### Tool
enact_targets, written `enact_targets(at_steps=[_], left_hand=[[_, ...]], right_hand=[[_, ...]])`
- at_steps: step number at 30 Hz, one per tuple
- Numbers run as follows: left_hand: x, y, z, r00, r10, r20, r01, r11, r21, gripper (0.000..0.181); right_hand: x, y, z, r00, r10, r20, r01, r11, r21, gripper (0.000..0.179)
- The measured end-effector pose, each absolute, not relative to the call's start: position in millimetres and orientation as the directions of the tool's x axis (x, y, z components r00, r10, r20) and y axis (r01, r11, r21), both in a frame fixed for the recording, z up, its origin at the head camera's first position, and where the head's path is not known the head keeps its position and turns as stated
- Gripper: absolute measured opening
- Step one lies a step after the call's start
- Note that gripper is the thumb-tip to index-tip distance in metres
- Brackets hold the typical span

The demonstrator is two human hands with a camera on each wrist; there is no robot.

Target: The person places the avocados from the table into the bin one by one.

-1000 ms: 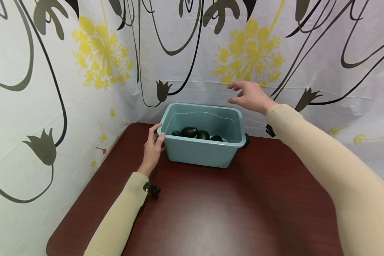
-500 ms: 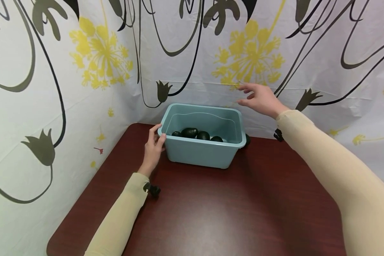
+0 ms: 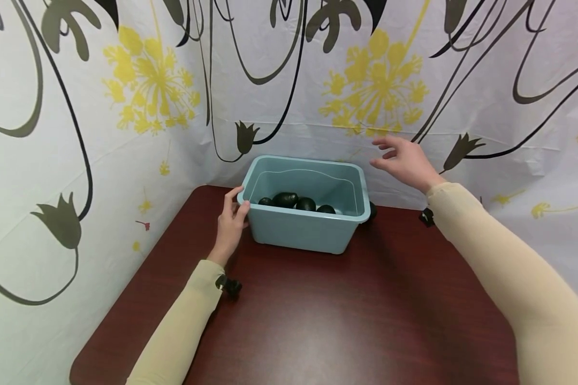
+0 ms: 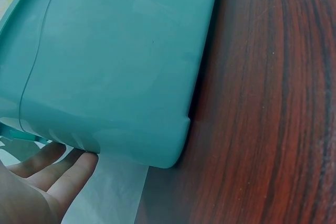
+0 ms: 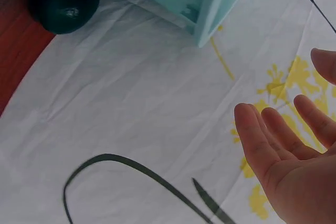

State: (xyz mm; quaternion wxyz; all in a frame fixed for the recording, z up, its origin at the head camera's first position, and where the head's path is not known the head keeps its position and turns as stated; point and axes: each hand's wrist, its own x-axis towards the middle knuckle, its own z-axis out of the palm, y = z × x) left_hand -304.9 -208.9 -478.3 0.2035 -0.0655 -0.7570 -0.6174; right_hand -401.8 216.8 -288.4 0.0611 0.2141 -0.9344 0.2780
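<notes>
A light blue plastic bin point(image 3: 298, 230) stands upright near the table's back edge. Several dark avocados point(image 3: 285, 200) lie inside it; the front wall hides their lower parts. My left hand point(image 3: 228, 224) grips the bin's left end, thumb at the front corner. In the left wrist view, its fingers point(image 4: 73, 174) press the bin's side. Another avocado point(image 5: 63, 6) rests on the table beside the bin's right end, partly hidden in the head view. My right hand point(image 3: 404, 160) hovers above and right of it, holding nothing, with fingers loosely bent and apart.
The dark red wooden table point(image 3: 289, 310) extends in front of the bin. Close behind and to the left hangs a white cloth point(image 3: 139, 133) with yellow and grey plant prints. Each wrist wears a small black device point(image 3: 231, 286).
My right hand has moved right and slightly down, away from above the bin's right end. The left hand, bin and avocados look unmoved.
</notes>
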Motion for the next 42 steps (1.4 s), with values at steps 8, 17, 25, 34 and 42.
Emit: enact_targets(at_steps=[8,17,25,34,42], left_hand=[[-305.8,-210.0,-480.0,-0.914,-0.144,0.380,0.343,0.229,0.911,0.049],[-300.3,-207.5,-470.5,-0.920,-0.135,0.368,0.332,0.232,0.914,0.052],[-279.7,-200.9,-449.8,-0.920,-0.130,0.369,0.333,0.235,0.913,0.052],[-278.4,-201.7,-450.3,-0.923,-0.131,0.363,0.326,0.240,0.915,0.052],[-278.2,-200.6,-447.9,-0.919,-0.136,0.370,0.329,0.253,0.910,0.052]], right_hand=[[-403.7,230.4,-315.4,-0.927,-0.305,0.220,-0.376,0.743,-0.554,0.063],[-411.6,251.9,-359.2,-0.939,-0.271,0.212,-0.344,0.718,-0.605,0.066],[-416.2,266.5,-400.4,-0.960,-0.223,0.167,-0.277,0.703,-0.656,0.065],[-420.3,264.3,-432.0,-0.964,-0.223,0.142,-0.258,0.681,-0.685,0.059],[-433.1,255.1,-452.3,-0.967,-0.239,0.094,-0.234,0.667,-0.708,0.061]])
